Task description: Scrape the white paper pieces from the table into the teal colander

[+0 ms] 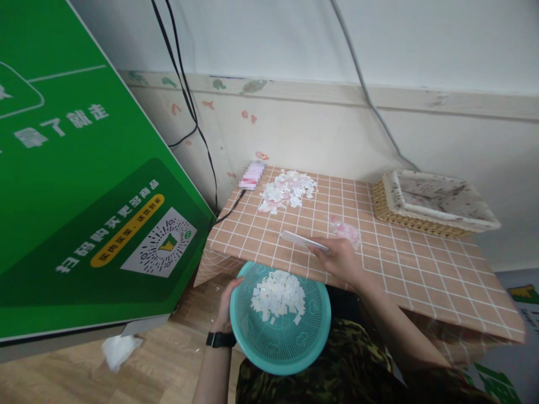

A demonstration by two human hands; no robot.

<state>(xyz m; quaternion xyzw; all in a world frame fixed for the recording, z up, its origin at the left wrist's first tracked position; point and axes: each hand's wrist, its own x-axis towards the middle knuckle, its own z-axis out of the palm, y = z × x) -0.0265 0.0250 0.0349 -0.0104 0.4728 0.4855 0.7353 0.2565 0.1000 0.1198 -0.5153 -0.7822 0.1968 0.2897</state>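
Note:
My left hand grips the left rim of a teal plastic colander, held over my lap just under the table's front edge. Small white paper-like scraps lie heaped inside it. In my right hand is a thin, flat white strip with a rounded end, pointing left over the table; its exact kind is unclear. Behind the strip, a pile of white and pinkish scraps is spread on the table. Just beyond my right hand lies a small crumpled pink and clear piece.
A checked brown cloth covers the table. At its back right stands a cloth-lined wicker basket. A cabled, blurred pink device rests at the back left. The large green cabinet borders the left side; white litter lies on the floor.

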